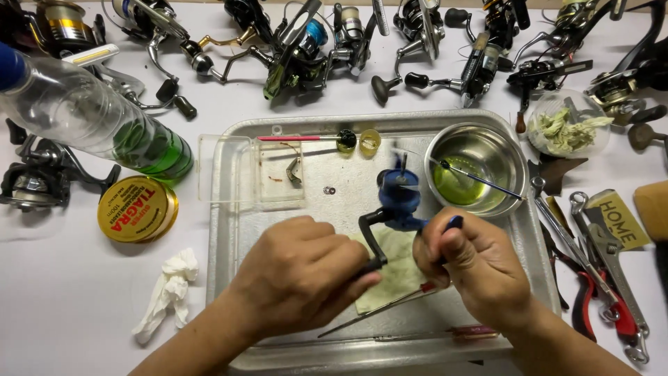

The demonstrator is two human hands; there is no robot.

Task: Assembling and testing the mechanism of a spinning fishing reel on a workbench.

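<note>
Blue reel: a small blue metal fishing reel [398,198] with a black crank stands between the hands, over a pale folded cloth [393,268].
Left hand: the left hand [300,268] is closed around the crank's knob.
Right hand: the right hand [473,261] pinches a thin blue-tipped tool near the reel body.
Beyond the right hand: a round steel bowl [480,143] of greenish liquid.
Progress: reel partly stripped, judging by small loose parts on the silver metal tray [229,209]; reassembly seems left.
</note>
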